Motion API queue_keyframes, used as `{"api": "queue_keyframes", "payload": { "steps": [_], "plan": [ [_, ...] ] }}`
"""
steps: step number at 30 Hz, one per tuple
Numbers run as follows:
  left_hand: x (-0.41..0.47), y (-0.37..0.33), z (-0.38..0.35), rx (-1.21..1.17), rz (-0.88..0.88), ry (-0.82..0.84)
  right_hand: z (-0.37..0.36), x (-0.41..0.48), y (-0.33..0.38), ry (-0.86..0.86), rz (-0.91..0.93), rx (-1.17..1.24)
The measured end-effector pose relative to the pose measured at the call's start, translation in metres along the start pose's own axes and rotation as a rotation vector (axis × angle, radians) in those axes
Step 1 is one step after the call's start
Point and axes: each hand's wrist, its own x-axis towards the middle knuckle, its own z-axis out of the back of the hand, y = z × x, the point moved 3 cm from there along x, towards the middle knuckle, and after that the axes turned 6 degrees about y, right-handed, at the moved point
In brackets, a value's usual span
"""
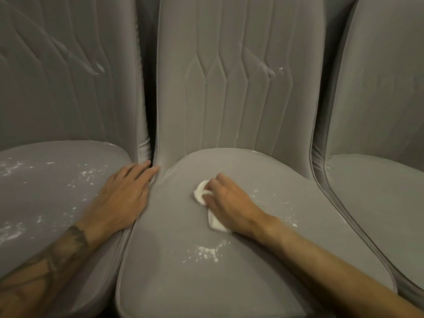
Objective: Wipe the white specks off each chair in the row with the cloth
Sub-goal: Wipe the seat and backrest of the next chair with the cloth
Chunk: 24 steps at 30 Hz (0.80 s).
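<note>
Three grey upholstered chairs stand side by side. My right hand (229,205) presses a small white cloth (202,193) onto the seat of the middle chair (183,283); part of the cloth is hidden under the palm. White specks (206,251) lie on that seat near the front, and more specks (286,216) lie to the right of my wrist. My left hand (121,198) rests flat on the right edge of the left chair (57,191), fingers reaching into the gap between the seats. The left chair's seat carries many white specks (87,175).
The right chair (378,203) shows a seat with no specks that I can see. All three backrests rise close behind the seats. A narrow dark gap (148,125) separates the left and middle backrests. White smears mark the middle backrest (268,70).
</note>
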Motion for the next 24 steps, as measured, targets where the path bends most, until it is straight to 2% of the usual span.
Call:
{"api": "queue_keyframes", "payload": {
  "steps": [2, 4, 7, 9, 13, 15, 17, 19, 21, 24],
  "plan": [
    [0.000, -0.001, 0.001, 0.001, -0.007, -0.002, 0.008, -0.016, 0.001, 0.075, 0.113, -0.013],
    [0.000, -0.002, 0.002, 0.002, -0.007, 0.005, 0.020, -0.012, -0.028, 0.089, 0.113, -0.091],
    [0.000, -0.003, 0.002, 0.001, -0.003, 0.009, 0.035, 0.005, -0.081, 0.003, -0.120, -0.149],
    [0.000, -0.002, 0.002, -0.003, 0.001, 0.009, 0.030, 0.009, -0.081, -0.041, -0.191, -0.156],
    [0.000, -0.002, 0.002, 0.001, 0.004, 0.008, 0.018, -0.023, -0.036, 0.030, 0.002, -0.048],
    [0.000, -0.003, 0.003, 0.005, 0.005, 0.004, 0.026, -0.031, -0.042, 0.080, 0.049, -0.074],
    [0.000, -0.003, 0.003, 0.004, -0.002, 0.001, 0.037, -0.027, -0.076, 0.047, -0.029, -0.136],
    [0.000, -0.004, 0.003, 0.004, -0.004, -0.014, 0.048, -0.021, -0.115, -0.031, -0.220, -0.136],
    [0.000, -0.004, 0.003, 0.004, 0.000, -0.033, 0.045, -0.017, -0.125, -0.090, -0.334, -0.128],
    [0.001, -0.005, 0.004, -0.003, -0.016, -0.047, 0.030, -0.022, -0.082, -0.065, -0.257, -0.061]
  ]
}}
